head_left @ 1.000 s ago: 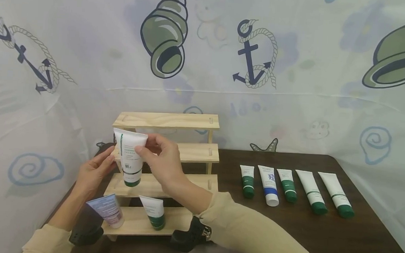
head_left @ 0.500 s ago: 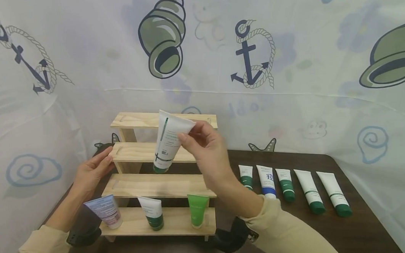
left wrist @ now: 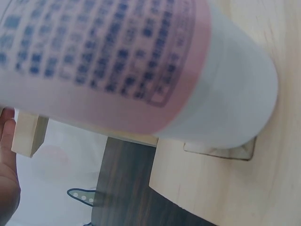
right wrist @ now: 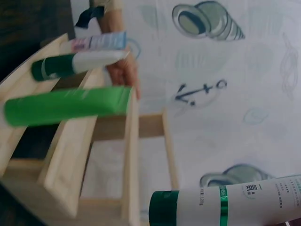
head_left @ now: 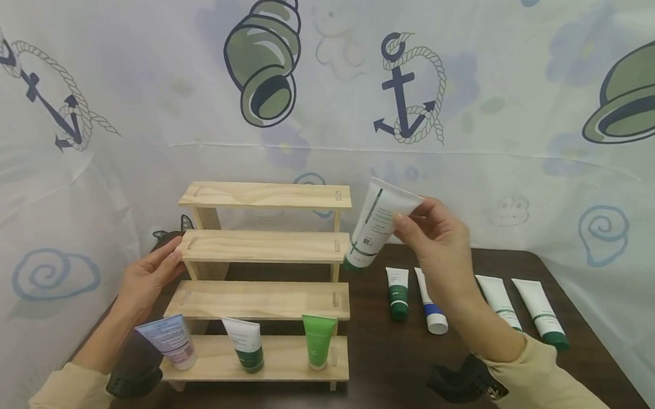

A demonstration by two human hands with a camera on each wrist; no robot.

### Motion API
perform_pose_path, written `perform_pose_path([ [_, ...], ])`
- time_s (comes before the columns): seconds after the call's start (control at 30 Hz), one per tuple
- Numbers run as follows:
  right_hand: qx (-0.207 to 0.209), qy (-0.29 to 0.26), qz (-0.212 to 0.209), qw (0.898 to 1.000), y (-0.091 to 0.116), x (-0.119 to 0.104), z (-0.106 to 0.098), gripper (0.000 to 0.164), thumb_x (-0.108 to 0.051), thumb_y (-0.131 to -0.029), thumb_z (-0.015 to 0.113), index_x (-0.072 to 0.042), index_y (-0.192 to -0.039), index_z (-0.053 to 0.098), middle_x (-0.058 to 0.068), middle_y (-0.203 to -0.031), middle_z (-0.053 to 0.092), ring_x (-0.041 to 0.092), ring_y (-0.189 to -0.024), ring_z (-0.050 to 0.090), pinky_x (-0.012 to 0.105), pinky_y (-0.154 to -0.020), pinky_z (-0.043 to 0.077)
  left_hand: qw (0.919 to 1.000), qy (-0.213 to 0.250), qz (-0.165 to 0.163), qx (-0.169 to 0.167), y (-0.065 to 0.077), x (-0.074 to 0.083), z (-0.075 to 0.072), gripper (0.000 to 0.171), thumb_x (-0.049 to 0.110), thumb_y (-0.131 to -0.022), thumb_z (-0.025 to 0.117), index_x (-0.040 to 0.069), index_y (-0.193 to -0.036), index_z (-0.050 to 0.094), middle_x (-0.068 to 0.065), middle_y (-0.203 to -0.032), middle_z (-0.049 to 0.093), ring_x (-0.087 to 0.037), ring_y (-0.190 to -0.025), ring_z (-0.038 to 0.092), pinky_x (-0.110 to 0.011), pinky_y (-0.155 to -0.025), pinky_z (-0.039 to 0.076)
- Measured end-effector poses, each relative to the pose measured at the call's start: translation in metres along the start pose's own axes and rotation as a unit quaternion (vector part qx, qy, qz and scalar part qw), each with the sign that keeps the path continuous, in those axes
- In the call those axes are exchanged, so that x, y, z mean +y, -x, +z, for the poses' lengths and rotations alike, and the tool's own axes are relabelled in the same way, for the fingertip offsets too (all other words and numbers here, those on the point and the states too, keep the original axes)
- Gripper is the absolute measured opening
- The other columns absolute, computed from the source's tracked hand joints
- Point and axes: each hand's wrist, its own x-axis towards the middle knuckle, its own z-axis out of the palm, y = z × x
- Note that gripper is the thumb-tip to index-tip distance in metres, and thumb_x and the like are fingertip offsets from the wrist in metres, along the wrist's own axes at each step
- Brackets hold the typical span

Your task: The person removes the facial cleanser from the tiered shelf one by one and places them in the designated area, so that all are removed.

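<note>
My right hand point(head_left: 444, 251) pinches a white squeeze tube point(head_left: 379, 222) with a green cap near its crimped end. Cap down and tilted, the tube hangs just right of a four-tier wooden display stand point(head_left: 267, 195). At the stand's left side, my left hand point(head_left: 147, 281) grips the end of the second board from the top. On the lowest board stand a blue-and-pink tube point(head_left: 170, 341), a white-and-green tube point(head_left: 245, 343) and a bright green tube point(head_left: 318, 341). The blue-and-pink tube fills much of the left wrist view.
Right of the stand, several tubes lie on the dark table point(head_left: 385, 380): a white-and-green one point(head_left: 397, 294), a blue-banded one point(head_left: 432, 309) and two larger white ones with green caps. My right hand and forearm cover part of this row. A patterned cloth point(head_left: 332, 106) hangs behind.
My right hand has carried the white tube rightward from the stand's left end to beyond its right end. This uncovers the green tube. The left hand stays at the board.
</note>
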Motion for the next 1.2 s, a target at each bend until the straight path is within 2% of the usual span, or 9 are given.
perform_pose_path([
  [0.17, 0.01, 0.079, 0.033, 0.996, 0.005, 0.017, -0.03, 0.011, -0.012, -0.09, 0.064, -0.012, -0.101, 0.061, -0.002, -0.103, 0.06, 0.011, -0.099, 0.06, 0.021, -0.086, 0.053, 0.9999, -0.007, -0.009, 0.005, 0.0, 0.001, 0.0, 0.051, 0.013, -0.092, 0.059, 0.001, -0.139, 0.042, 0.019, -0.117, 0.06, 0.006, -0.096, 0.062, -0.01, -0.082, 0.049],
  [0.3, -0.001, 0.141, 0.087, 0.986, 0.011, 0.034, -0.049, 0.024, -0.018, -0.091, 0.062, -0.003, -0.109, 0.057, -0.003, -0.105, 0.06, 0.007, -0.098, 0.06, 0.021, -0.085, 0.053, 0.9999, -0.009, -0.006, 0.004, -0.001, 0.0, 0.0, 0.05, 0.014, -0.092, 0.06, 0.002, -0.138, 0.043, 0.018, -0.119, 0.06, 0.007, -0.097, 0.062, -0.01, -0.083, 0.048],
  [0.4, -0.02, 0.165, 0.13, 0.977, 0.018, 0.047, -0.06, 0.038, -0.023, -0.093, 0.061, 0.004, -0.118, 0.051, 0.0, -0.105, 0.057, 0.005, -0.098, 0.058, 0.024, -0.085, 0.054, 0.9999, -0.009, -0.004, 0.004, -0.001, 0.0, 0.0, 0.05, 0.014, -0.092, 0.06, 0.002, -0.138, 0.044, 0.017, -0.122, 0.059, 0.007, -0.097, 0.062, -0.011, -0.083, 0.048],
  [0.5, -0.035, 0.178, 0.162, 0.97, 0.024, 0.061, -0.07, 0.041, -0.024, -0.092, 0.061, 0.005, -0.119, 0.051, 0.005, -0.102, 0.055, 0.008, -0.096, 0.057, 0.03, -0.086, 0.054, 0.9999, -0.013, -0.003, 0.002, -0.001, 0.001, 0.001, 0.051, 0.014, -0.092, 0.06, 0.0, -0.138, 0.042, 0.016, -0.126, 0.057, 0.008, -0.098, 0.061, -0.011, -0.084, 0.048],
  [0.6, -0.048, 0.181, 0.198, 0.962, 0.031, 0.075, -0.079, 0.043, -0.026, -0.092, 0.061, 0.005, -0.12, 0.05, 0.007, -0.103, 0.055, 0.01, -0.094, 0.058, 0.036, -0.087, 0.054, 0.9999, -0.014, -0.004, 0.003, -0.002, 0.001, 0.001, 0.05, 0.014, -0.092, 0.06, 0.002, -0.138, 0.044, 0.016, -0.129, 0.056, 0.008, -0.098, 0.061, -0.011, -0.083, 0.048],
  [0.83, -0.087, 0.143, 0.269, 0.948, 0.046, 0.105, -0.092, 0.042, -0.02, -0.092, 0.061, 0.01, -0.119, 0.048, 0.005, -0.102, 0.061, 0.013, -0.091, 0.06, 0.044, -0.09, 0.053, 0.9994, -0.023, -0.021, 0.012, -0.003, 0.0, 0.0, 0.048, 0.017, -0.091, 0.061, 0.008, -0.137, 0.048, 0.012, -0.135, 0.052, 0.009, -0.096, 0.061, -0.009, -0.082, 0.048],
  [1.03, -0.129, 0.115, 0.31, 0.935, 0.06, 0.125, -0.099, 0.049, -0.02, -0.092, 0.061, 0.014, -0.123, 0.045, 0.006, -0.102, 0.064, 0.016, -0.091, 0.064, 0.041, -0.086, 0.055, 0.9992, -0.027, -0.026, 0.013, -0.002, -0.001, -0.001, 0.053, 0.017, -0.092, 0.061, 0.004, -0.139, 0.043, 0.014, -0.127, 0.057, 0.008, -0.095, 0.062, -0.009, -0.082, 0.048],
  [1.2, -0.152, 0.093, 0.33, 0.927, 0.07, 0.137, -0.103, 0.052, -0.022, -0.091, 0.062, 0.015, -0.122, 0.045, 0.004, -0.097, 0.066, 0.017, -0.09, 0.066, 0.038, -0.082, 0.056, 0.999, -0.03, -0.03, 0.015, -0.002, -0.001, -0.002, 0.055, 0.017, -0.092, 0.061, 0.002, -0.14, 0.041, 0.012, -0.132, 0.054, 0.009, -0.095, 0.062, -0.009, -0.082, 0.048],
])
